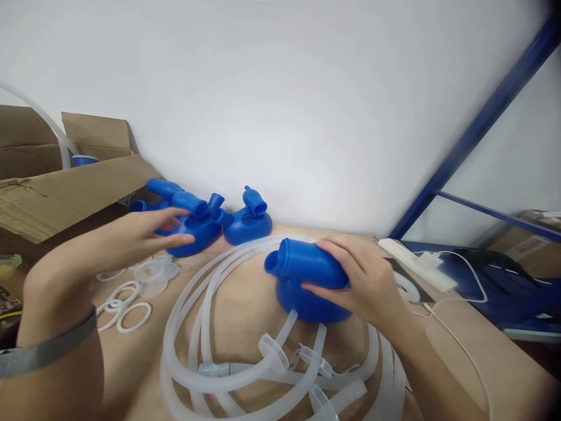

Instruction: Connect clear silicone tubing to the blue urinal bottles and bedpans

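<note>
My right hand [366, 279] is wrapped round a blue plastic chamber [302, 275] with a wide spout that points left; it rests on the table just above a coil of clear tubing [210, 327]. My left hand [144, 231] reaches to the right with its fingers stretched out, the fingertips touching a second blue chamber [193, 225]. A third blue chamber [248, 222] stands beside that one near the wall. A grey band circles my left wrist.
An open cardboard box [56, 187] stands at the left. White rings [127, 304] and clear discs lie near it. A white power strip [416, 263] with cable lies at the right, beside a blue metal frame [477, 123]. Clear connectors [280, 356] sit among the tubing.
</note>
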### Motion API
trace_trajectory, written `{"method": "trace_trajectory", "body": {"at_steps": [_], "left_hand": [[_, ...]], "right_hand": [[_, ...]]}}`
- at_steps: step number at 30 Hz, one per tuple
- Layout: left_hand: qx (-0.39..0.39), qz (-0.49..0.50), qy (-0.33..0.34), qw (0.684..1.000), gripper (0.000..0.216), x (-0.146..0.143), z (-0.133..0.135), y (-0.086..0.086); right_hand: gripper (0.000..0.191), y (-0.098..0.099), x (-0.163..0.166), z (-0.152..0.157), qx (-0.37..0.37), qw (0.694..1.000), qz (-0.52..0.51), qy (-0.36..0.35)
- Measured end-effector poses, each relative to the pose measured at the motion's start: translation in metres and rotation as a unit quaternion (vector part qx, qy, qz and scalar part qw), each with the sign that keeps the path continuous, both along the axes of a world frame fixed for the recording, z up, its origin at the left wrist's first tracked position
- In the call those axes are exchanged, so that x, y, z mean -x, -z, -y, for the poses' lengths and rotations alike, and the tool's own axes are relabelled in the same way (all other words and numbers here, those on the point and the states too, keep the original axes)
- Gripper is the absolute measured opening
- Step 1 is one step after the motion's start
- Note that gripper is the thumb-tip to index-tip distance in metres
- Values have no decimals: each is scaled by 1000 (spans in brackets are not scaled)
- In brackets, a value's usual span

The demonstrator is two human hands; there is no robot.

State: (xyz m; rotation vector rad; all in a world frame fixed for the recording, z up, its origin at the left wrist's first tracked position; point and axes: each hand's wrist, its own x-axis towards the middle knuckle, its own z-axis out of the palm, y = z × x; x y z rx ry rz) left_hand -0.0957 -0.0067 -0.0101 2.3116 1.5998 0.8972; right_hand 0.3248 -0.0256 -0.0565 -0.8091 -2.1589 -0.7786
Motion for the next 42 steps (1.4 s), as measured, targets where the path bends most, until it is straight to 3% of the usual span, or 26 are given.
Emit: {"method": "trace_trajectory", "body": {"at_steps": [1, 4, 6, 8, 11, 14, 17, 22, 24, 26, 32, 37, 39, 42], "left_hand": [[41, -24, 27, 999, 60, -19, 7, -3], [107, -23, 195, 975, 82, -77, 24, -2], [86, -31, 246, 965, 88, -108, 27, 3], [34, -35, 264, 963, 73, -125, 26, 6], [-28, -2, 243, 970, 57, -121, 23, 2], [-63, 69, 205, 974, 56, -102, 21, -4], [-74, 123, 210, 967, 57, -92, 19, -3], [-65, 136, 254, 955, 57, -102, 14, 6], [-68, 139, 274, 949, 58, -106, 12, 8], [-68, 143, 282, 946, 58, -107, 11, 9], [-62, 134, 258, 955, 56, -107, 10, 11], [-28, 123, 221, 967, 51, -112, 14, 11], [-19, 116, 210, 971, 50, -113, 14, 10], [-41, 102, 210, 971, 50, -111, 14, 8]], "right_hand": [[55, 3, 6, 2, 1, 1000, 3, -9], [56, 12, 22, 7, 8, 1000, 0, -30], [58, 15, 27, 9, 15, 999, -10, -46], [63, 15, 26, 9, 28, 998, -15, -61], [68, 6, 16, 7, 80, 994, -43, -67], [41, -4, 5, 4, 165, 978, -103, -78], [19, -8, 2, 2, 217, 953, -185, -100], [31, -2, 6, 2, 359, 871, -307, -134], [32, -3, 6, 2, 378, 852, -334, -141], [29, -5, 5, 3, 370, 860, -325, -134], [16, -8, 4, 2, 272, 924, -229, -141], [48, -3, 6, 7, 292, 922, -244, -68], [50, -3, 5, 9, 307, 920, -236, -65], [44, -8, 4, 9, 342, 906, -220, -115]]}}
